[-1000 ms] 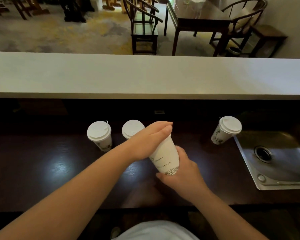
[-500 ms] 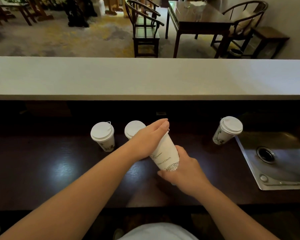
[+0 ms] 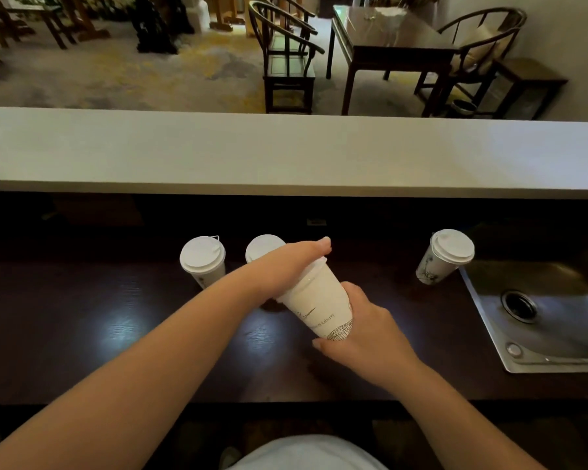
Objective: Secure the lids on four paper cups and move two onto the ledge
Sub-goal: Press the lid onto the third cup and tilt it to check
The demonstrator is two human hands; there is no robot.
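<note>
A white printed paper cup (image 3: 323, 305) stands at the middle of the dark counter (image 3: 116, 334). My right hand (image 3: 364, 329) grips its lower half. My left hand (image 3: 286, 266) lies flat over its white lid, hiding most of it. A lidded cup (image 3: 202, 261) stands at the back left. Beside it a second lidded cup (image 3: 262, 247) is partly hidden behind my left hand. A third lidded cup (image 3: 443, 256) stands at the right, by the sink. The pale ledge (image 3: 286, 154) runs across above the counter, with no cup on it.
A steel sink (image 3: 550, 317) with a drain is set into the counter's right end. Beyond the ledge lie a carpeted room, wooden chairs (image 3: 286, 59) and a dark table (image 3: 387, 39).
The held cup has shifted slightly away from me with both hands still on it. My view has tilted a little; the other cups stay put.
</note>
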